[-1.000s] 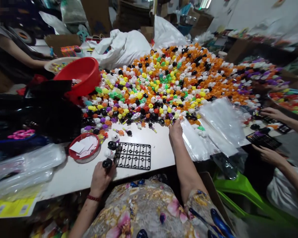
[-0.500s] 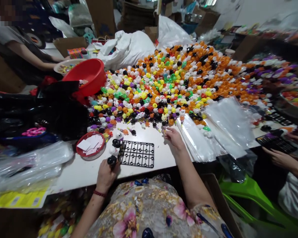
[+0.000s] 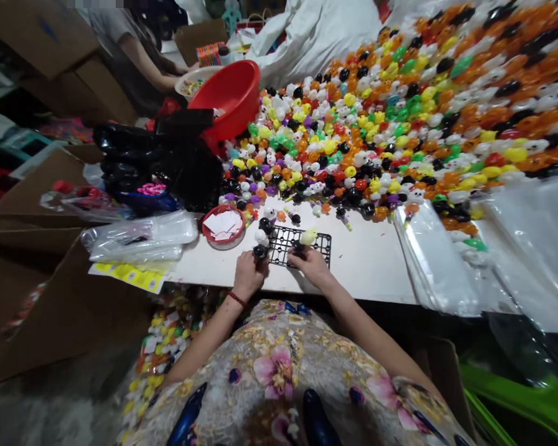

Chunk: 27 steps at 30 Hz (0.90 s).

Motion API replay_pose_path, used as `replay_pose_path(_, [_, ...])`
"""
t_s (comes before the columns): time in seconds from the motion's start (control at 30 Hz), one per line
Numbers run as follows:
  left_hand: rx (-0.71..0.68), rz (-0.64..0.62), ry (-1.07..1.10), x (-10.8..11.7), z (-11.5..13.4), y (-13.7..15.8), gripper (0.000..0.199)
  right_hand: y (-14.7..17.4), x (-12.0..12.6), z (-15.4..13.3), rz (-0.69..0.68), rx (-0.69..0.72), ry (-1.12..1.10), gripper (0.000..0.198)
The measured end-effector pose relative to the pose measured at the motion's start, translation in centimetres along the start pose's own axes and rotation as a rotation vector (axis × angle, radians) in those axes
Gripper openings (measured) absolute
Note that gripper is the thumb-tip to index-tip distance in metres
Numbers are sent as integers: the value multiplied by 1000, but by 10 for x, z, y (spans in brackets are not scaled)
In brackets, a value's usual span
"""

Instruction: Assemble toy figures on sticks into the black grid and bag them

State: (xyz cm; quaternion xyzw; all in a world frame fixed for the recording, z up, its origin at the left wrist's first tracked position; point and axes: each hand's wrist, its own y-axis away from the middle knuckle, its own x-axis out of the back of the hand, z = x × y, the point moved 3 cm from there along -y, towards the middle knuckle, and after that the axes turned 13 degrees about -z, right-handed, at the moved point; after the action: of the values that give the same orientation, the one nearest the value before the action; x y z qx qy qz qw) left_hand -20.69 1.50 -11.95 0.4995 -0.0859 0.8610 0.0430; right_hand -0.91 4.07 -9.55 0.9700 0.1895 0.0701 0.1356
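Observation:
On the white table lies a black plastic grid tray with square openings. Along its left edge stand small toy figures: a black one, a white one and another black one at the near corner. My left hand is closed around the lower part of that near black figure. My right hand, over the tray's middle, grips small toy figures, one with a pale yellow top and one black. Their lower parts are hidden by the fingers.
A heap of colourful small toys covers the far side. A red basket with white paper slips sits left of the tray. Clear plastic bags lie right. A red basin and another person's arm are farther back.
My right hand has moved from the edge of the toy heap to over the tray, bringing toys. My left hand stays at the tray's near left corner. The view has turned left and downward.

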Motion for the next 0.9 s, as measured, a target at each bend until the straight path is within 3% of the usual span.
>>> replay_pose_path(0.17, [-15,-17,12,1,-1,2,14,-3,-29,-7,-22,92,358,6])
replay_pose_path(0.4, [-31,-30,29,2,2,2,11,-3,-27,-7,-80,66,667,15])
replay_pose_path(0.57, [-70,-16,51,3,1,4,12,1,-34,-10,-127,86,807,13])
replay_pose_path(0.7, [-96,-8,48,3,-2,3,13,2,-40,-13,-152,98,799,14])
replay_pose_path(0.8, [-101,-20,53,3,-3,3,14,5,-19,-16,-151,120,634,14])
replay_pose_path(0.83, [-97,-24,58,3,-3,3,15,6,-3,-18,-102,120,568,16])
replay_pose_path(0.9, [-82,-40,74,4,-3,3,16,11,46,-23,120,83,465,20])
